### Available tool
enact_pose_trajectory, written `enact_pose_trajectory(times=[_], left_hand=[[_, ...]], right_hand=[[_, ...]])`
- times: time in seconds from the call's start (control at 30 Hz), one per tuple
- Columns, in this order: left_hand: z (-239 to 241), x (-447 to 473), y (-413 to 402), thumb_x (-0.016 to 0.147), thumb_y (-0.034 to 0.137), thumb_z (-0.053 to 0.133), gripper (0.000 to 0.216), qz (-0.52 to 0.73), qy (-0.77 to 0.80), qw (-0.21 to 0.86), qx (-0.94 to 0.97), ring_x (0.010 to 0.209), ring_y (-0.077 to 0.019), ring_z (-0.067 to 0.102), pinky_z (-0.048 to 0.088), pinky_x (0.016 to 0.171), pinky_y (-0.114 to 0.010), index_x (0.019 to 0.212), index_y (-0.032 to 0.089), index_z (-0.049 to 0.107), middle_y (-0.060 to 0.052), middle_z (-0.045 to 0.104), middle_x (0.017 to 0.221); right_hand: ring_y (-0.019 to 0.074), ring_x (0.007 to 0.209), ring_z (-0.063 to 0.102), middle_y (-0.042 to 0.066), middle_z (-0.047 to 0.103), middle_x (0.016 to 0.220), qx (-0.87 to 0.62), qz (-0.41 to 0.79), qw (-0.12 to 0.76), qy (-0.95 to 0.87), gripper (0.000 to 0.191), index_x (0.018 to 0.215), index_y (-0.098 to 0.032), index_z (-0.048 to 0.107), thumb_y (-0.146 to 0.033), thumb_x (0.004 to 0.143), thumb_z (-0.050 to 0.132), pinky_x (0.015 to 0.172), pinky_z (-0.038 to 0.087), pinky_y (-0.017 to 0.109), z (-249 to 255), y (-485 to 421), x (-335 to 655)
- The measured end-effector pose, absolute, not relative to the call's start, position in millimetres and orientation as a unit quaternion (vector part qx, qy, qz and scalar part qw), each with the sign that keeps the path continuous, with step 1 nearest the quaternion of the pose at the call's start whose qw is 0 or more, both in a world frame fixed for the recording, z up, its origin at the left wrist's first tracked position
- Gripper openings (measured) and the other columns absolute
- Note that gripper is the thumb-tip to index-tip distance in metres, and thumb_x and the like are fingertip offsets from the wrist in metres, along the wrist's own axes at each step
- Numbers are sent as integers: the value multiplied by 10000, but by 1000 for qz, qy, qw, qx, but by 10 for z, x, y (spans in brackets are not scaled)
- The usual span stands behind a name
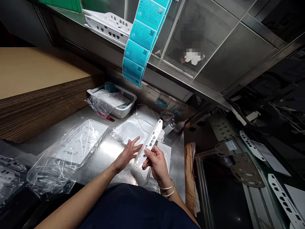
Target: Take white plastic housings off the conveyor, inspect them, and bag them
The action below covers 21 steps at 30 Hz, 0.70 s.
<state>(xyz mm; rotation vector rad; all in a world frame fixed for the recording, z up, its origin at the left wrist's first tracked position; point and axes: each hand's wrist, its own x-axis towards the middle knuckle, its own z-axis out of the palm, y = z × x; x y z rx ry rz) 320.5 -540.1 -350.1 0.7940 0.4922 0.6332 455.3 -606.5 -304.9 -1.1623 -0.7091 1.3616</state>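
Observation:
My right hand (156, 162) grips a white plastic housing panel (149, 141) with a row of port cut-outs along its edge, holding it tilted above the metal bench. My left hand (127, 155) is open beside the panel, fingers spread toward its lower left side; whether the fingertips touch it I cannot tell. Below and behind lies a stack of clear plastic bags (133, 124). Another white panel (166, 152) rests on the bench just right of my right hand. Left of my hands, a bagged white panel (82, 140) lies flat in clear film.
Flat cardboard (43, 89) is stacked at left. A white tray (126, 109) holds film and papers, with a red cutter (106, 116) before it. Blue labels (140, 41) hang from above. A bottle (169, 127) stands at the back. At right, a conveyor carries white panels (283, 197).

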Motion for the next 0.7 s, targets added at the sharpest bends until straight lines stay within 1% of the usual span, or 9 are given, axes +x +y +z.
enact_pose_trajectory(times=[0.3,0.5,0.7], left_hand=[[-3525,3208,-5398,870,690,155,729,303,231,847,370,1315,-296,358,254,1021,-466,1471,277,151,-138,393,1437],[-3515,3221,-5414,853,712,184,765,306,248,840,373,1289,-314,385,237,1016,-472,1472,262,161,-155,411,1422],[-3509,3210,-5418,861,702,153,776,304,232,839,387,1284,-304,389,255,1008,-474,1481,236,112,-176,391,1430]], right_hand=[[95,380,580,-31,615,672,-491,580,576,-303,353,832,-153,520,-438,736,705,331,460,169,-3069,-6061,4555],[84,388,575,-37,607,680,-498,575,571,-309,349,840,-156,522,-434,737,707,337,462,168,-3067,-6081,4580],[78,381,562,-46,586,667,-512,572,567,-300,328,856,-154,543,-409,738,711,330,456,171,-3052,-6089,4585]])
